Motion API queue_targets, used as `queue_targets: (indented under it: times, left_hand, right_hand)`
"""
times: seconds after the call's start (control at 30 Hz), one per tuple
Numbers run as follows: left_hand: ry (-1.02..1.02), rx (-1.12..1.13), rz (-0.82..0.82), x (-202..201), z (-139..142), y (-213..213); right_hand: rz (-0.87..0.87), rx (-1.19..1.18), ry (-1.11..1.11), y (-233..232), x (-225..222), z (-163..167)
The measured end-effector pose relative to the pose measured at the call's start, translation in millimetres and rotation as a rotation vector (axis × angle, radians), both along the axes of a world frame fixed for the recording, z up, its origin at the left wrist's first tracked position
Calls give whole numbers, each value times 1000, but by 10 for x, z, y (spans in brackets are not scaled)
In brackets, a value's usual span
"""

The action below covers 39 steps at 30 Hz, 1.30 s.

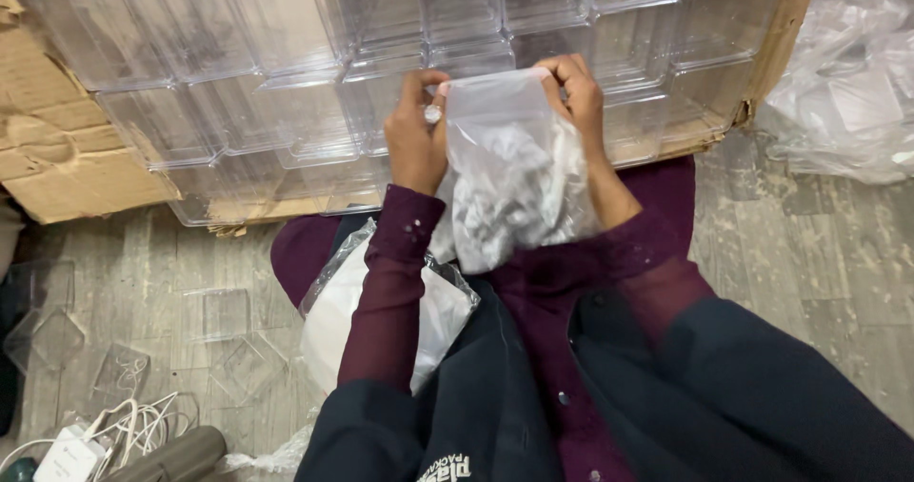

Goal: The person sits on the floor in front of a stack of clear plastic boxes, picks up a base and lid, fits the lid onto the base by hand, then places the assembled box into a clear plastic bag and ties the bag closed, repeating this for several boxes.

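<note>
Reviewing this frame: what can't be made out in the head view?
- Contents of the clear plastic bag held by left hand and right hand: motion blur leaves only pale crumpled shapes.
- White packet on the lap: partly hidden by the left sleeve.
- Cardboard box of clear plastic containers: cut off by the top edge.

Clear plastic bag [509, 172], soft and crumpled, stuffed with small pale pieces; held upright above the lap, top edge pinched at both corners, in front of stacked clear boxes.
</note>
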State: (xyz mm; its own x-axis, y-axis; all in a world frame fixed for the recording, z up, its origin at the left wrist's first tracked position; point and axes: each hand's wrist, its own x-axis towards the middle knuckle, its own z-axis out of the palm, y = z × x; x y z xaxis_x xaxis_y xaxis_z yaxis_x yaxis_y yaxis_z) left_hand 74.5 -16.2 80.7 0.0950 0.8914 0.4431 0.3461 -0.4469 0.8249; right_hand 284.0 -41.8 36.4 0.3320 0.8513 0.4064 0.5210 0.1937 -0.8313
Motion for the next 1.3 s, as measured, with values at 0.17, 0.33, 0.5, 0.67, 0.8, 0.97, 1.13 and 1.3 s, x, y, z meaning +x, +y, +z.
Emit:
queue_targets:
  times: [0.17, 0.33, 0.5, 0.67, 0.8, 0.97, 1.13, 1.3]
  left_hand:
    - [-7, 115, -172, 164, 61, -155]
    - [72, -72, -491, 502, 21, -316]
    - [-17, -439, -656, 482, -268, -451]
    - [-83, -522, -529, 528, -473, -473]
    - [-115, -544, -460, 514, -435, -422]
    - [-206, -417, -382, 435, -343, -369]
    - [-344, -467, -344, 335, -255, -335]
    - [-609, -531, -609, 21, -128, -332]
  right_hand:
    - [909, -164, 1032, -648, 100, 171]
    - [548, -347, 420, -1546, 388, 9]
    - [-231, 124, 1212, -2138, 1823, -574]
    - [-537, 280, 1066, -1969, 3057, -757]
    - [-404, 410, 997, -1447, 3313, -510]
    - [-209, 429, 666, -1216, 1981, -216]
    - [425, -57, 673, -1130, 183, 10]
    - [345, -260, 662, -936, -280, 78]
